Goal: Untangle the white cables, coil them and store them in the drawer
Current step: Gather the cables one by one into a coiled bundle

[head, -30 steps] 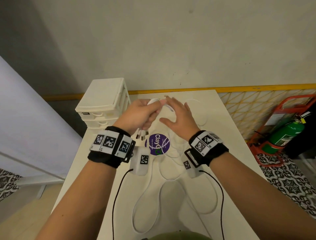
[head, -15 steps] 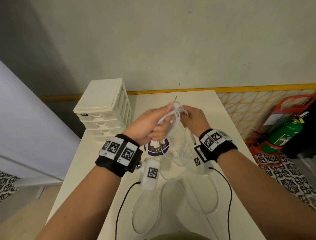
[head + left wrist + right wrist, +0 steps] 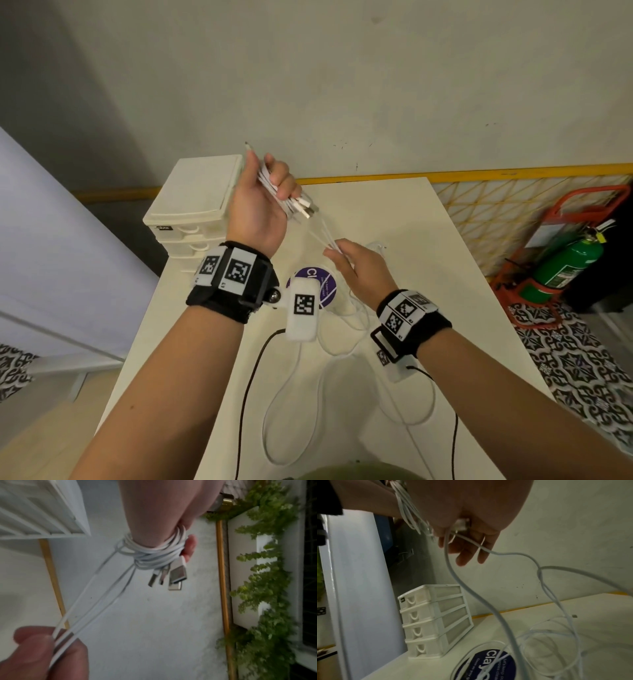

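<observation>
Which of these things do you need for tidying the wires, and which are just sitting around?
Needed:
- white cables, partly coiled round the left hand and pinched by the right hand
- drawers, all closed

Just there:
- purple sticker on the table
- fire extinguisher on the floor

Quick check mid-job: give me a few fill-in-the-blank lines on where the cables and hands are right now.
1. The left hand grips a bundle of white cables wound around its ____.
2. The right hand pinches strands that run up to the ____ hand.
3. The drawer unit has four drawers, all ____.
4. The purple sticker lies on the ____.

Missing words: fingers; left; closed; table
</observation>
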### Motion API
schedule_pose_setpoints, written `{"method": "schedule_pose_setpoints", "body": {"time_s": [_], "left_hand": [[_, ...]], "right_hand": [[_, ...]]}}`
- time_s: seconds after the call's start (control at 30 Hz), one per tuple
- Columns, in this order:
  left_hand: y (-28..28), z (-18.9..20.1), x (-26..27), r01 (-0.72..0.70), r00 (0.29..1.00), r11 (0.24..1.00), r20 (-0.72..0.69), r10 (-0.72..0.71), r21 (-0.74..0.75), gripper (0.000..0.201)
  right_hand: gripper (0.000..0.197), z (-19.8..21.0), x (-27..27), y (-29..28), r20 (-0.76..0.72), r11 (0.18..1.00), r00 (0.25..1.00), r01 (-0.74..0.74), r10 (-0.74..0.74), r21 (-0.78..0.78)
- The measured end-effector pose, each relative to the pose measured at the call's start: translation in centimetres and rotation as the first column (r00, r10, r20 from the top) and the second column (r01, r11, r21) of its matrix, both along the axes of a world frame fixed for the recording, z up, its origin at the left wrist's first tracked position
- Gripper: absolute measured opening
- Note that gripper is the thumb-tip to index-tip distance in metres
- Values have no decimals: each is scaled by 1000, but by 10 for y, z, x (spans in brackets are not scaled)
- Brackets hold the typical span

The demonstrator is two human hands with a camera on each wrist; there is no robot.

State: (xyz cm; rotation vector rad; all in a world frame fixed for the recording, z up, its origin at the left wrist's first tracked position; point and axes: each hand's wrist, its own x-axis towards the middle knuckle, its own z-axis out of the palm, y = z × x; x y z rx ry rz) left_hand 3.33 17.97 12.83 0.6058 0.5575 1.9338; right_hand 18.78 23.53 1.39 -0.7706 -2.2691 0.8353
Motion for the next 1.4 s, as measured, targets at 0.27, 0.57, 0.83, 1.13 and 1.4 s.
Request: {"method": "schedule_pose_setpoints", "body": {"time_s": [0.27, 0.57, 0.83, 1.13, 1.4], "left_hand": [[9, -26, 5, -550, 686, 835, -590, 426, -36, 27], [0, -46, 7, -320, 230, 879, -929, -290, -354, 42], [-16, -38, 22, 73, 367, 787, -717, -592, -612, 42], [-19, -32, 20, 216, 483, 793, -644, -593, -569, 55], [-14, -9, 16, 365, 880, 927, -293, -373, -83, 32]], "right_hand": [[37, 8, -7, -8, 154, 950, 970, -220, 189, 222], [26, 49, 6, 3, 128, 942, 984, -155, 122, 299], [24, 55, 17, 27, 28, 982, 995, -96, 93, 161], [45, 38, 25, 47, 119, 937, 991, -94, 57, 336], [20, -4, 34, 49, 164, 976, 983, 116, -86, -184]]}}
